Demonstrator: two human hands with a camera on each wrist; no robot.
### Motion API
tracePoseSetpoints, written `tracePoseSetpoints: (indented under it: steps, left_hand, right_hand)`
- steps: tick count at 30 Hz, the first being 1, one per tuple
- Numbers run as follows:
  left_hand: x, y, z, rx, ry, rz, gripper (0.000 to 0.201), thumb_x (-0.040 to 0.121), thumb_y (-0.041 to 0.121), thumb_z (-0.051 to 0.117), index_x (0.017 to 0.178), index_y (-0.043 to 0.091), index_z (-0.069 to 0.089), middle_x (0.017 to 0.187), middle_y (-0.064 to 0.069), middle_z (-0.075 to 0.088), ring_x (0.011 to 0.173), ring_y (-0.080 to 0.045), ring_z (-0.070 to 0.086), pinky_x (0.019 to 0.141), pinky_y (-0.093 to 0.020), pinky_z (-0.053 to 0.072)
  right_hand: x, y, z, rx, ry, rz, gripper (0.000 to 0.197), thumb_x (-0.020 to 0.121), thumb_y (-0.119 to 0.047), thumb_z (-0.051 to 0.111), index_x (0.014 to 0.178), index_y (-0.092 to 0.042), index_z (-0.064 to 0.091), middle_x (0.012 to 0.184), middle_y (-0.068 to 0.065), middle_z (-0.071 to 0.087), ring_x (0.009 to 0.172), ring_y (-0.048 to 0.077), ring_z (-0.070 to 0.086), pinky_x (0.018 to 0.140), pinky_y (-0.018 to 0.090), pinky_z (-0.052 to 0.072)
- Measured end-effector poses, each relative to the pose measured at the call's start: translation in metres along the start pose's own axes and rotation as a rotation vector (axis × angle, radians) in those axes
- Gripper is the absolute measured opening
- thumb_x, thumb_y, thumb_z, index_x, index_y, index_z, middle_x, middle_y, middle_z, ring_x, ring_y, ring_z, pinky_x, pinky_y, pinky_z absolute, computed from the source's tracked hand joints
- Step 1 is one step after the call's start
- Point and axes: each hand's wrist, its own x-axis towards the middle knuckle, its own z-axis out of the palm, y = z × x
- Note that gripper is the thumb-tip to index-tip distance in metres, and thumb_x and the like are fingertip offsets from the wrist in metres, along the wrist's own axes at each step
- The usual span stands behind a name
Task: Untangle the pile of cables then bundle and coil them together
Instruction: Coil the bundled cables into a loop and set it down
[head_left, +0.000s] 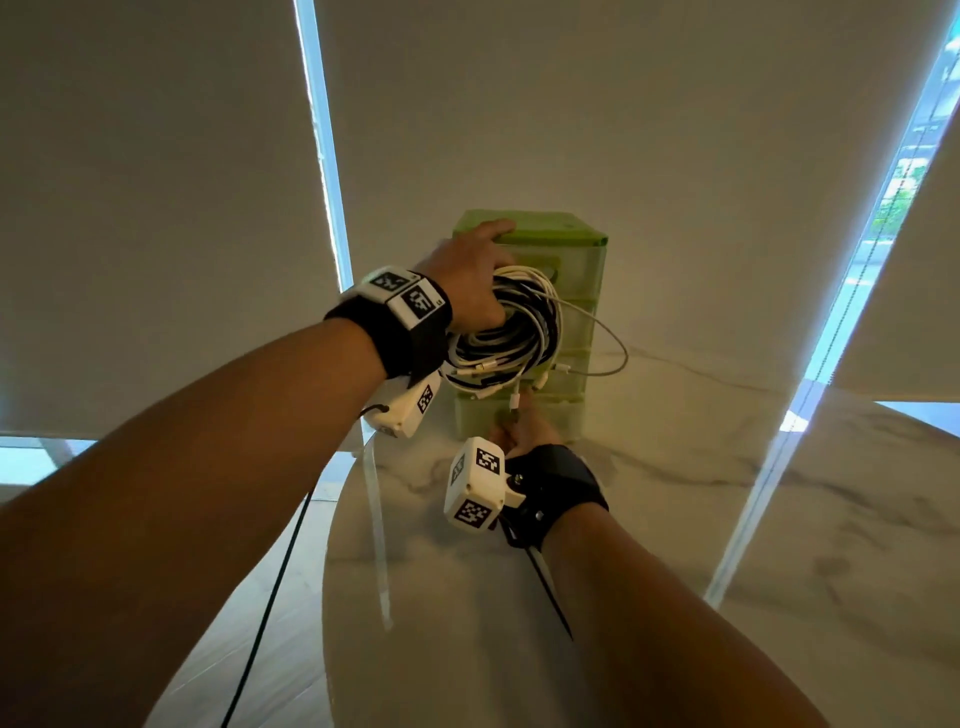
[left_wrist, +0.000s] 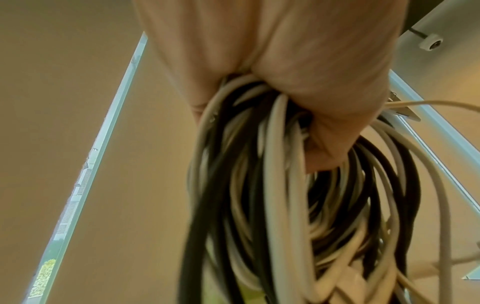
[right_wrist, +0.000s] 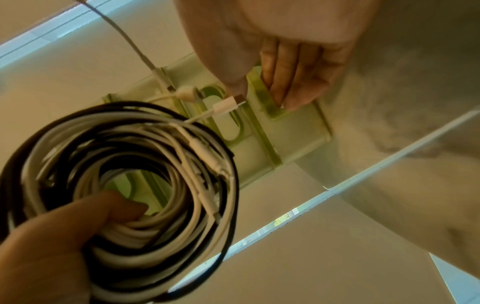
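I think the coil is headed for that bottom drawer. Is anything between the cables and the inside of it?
Yes: the drawer front. The right hand hooks its fingers in the bottom drawer's handle, which looks closed. The left hand grips the cable coil above, before the green drawer unit.

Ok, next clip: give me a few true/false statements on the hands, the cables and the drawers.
1. The left hand grips the cable coil. True.
2. The coil is all black. False: black and white cables mixed.
3. The right hand has its fingers in the handle of the bottom drawer. True.
4. The coil lies on the table. False: it is held up in front of the drawers.
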Motion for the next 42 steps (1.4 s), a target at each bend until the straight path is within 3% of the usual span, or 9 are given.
tracePoseSetpoints:
  steps: [3, 8, 11, 15, 18, 22, 28, 35, 42]
  left_hand:
    - [0.001, 0.001, 0.0, 0.008, 0.006, -0.008, 0.043, 0.074, 0.024, 0.069, 0.117, 0.022, 0.064, 0.159, 0.004, 0.021, 0.133, -0.025, 0.042, 0.106, -0.036, 0.038]
    - [0.002, 0.002, -0.002, 0.022, 0.002, -0.003, 0.046, 0.076, 0.027, 0.069, 0.121, 0.021, 0.063, 0.158, 0.003, 0.022, 0.133, -0.025, 0.041, 0.107, -0.036, 0.037]
    - [0.001, 0.004, -0.004, -0.009, 0.009, -0.008, 0.044, 0.075, 0.023, 0.07, 0.119, 0.02, 0.066, 0.157, 0.004, 0.026, 0.131, -0.025, 0.043, 0.106, -0.035, 0.037]
    - [-0.001, 0.004, -0.01, -0.045, 0.008, -0.014, 0.043, 0.073, 0.018, 0.07, 0.116, 0.021, 0.068, 0.155, 0.004, 0.031, 0.13, -0.025, 0.044, 0.104, -0.035, 0.038]
    - [0.0, 0.006, -0.012, -0.028, 0.001, -0.023, 0.042, 0.073, 0.017, 0.069, 0.115, 0.021, 0.069, 0.155, 0.004, 0.032, 0.129, -0.025, 0.045, 0.103, -0.036, 0.04]
    - [0.002, 0.008, -0.008, 0.008, -0.011, -0.04, 0.039, 0.073, 0.021, 0.068, 0.111, 0.019, 0.069, 0.156, 0.005, 0.028, 0.128, -0.026, 0.047, 0.102, -0.037, 0.042]
    - [-0.001, 0.008, -0.002, -0.019, 0.015, -0.062, 0.046, 0.072, 0.024, 0.07, 0.118, 0.017, 0.067, 0.157, 0.007, 0.026, 0.129, -0.025, 0.045, 0.105, -0.039, 0.041]
    - [-0.008, 0.021, -0.003, -0.01, 0.012, -0.114, 0.054, 0.072, 0.028, 0.067, 0.125, 0.023, 0.062, 0.158, 0.011, 0.022, 0.134, -0.026, 0.041, 0.108, -0.042, 0.036]
    - [-0.013, 0.031, -0.004, 0.013, 0.031, -0.125, 0.055, 0.073, 0.029, 0.067, 0.127, 0.023, 0.06, 0.158, 0.009, 0.022, 0.134, -0.026, 0.04, 0.108, -0.043, 0.036]
  right_hand:
    - [-0.013, -0.002, -0.005, -0.052, -0.004, 0.001, 0.044, 0.082, -0.056, 0.063, 0.089, -0.013, 0.058, 0.071, 0.003, 0.05, 0.06, 0.015, 0.048, 0.057, 0.028, 0.044]
    - [-0.045, -0.021, -0.023, -0.339, 0.036, -0.04, 0.024, 0.085, -0.031, 0.066, 0.086, -0.008, 0.059, 0.073, 0.011, 0.057, 0.06, 0.021, 0.052, 0.056, 0.03, 0.045]
    - [-0.066, -0.039, -0.023, -0.65, 0.077, -0.191, 0.02, 0.086, -0.024, 0.063, 0.074, -0.01, 0.057, 0.065, 0.008, 0.055, 0.054, 0.022, 0.052, 0.052, 0.026, 0.041]
    - [-0.072, -0.062, -0.013, -1.279, 0.131, -0.535, 0.022, 0.081, -0.032, 0.066, 0.095, -0.015, 0.065, 0.088, 0.005, 0.062, 0.078, 0.025, 0.057, 0.07, 0.031, 0.046]
    - [-0.07, -0.062, -0.014, -1.708, 0.087, -0.551, 0.018, 0.087, -0.028, 0.059, 0.098, -0.014, 0.058, 0.105, 0.01, 0.063, 0.086, 0.028, 0.057, 0.073, 0.032, 0.045]
    - [-0.079, -0.058, -0.028, -1.818, 0.115, -0.638, 0.02, 0.091, -0.021, 0.053, 0.105, -0.011, 0.063, 0.103, 0.008, 0.064, 0.091, 0.03, 0.061, 0.076, 0.035, 0.05]
    - [-0.112, -0.045, -0.047, -1.985, -0.001, -0.739, 0.018, 0.087, -0.021, 0.056, 0.097, -0.024, 0.071, 0.103, 0.0, 0.066, 0.09, 0.022, 0.061, 0.08, 0.032, 0.052]
    - [-0.162, -0.031, -0.058, -2.097, -0.118, -0.762, 0.022, 0.09, -0.015, 0.052, 0.099, -0.02, 0.072, 0.097, 0.0, 0.068, 0.087, 0.019, 0.062, 0.077, 0.028, 0.051]
    - [-0.18, -0.03, -0.074, -2.108, -0.175, -0.738, 0.022, 0.09, -0.014, 0.053, 0.1, -0.022, 0.071, 0.098, -0.003, 0.067, 0.09, 0.018, 0.061, 0.085, 0.031, 0.054]
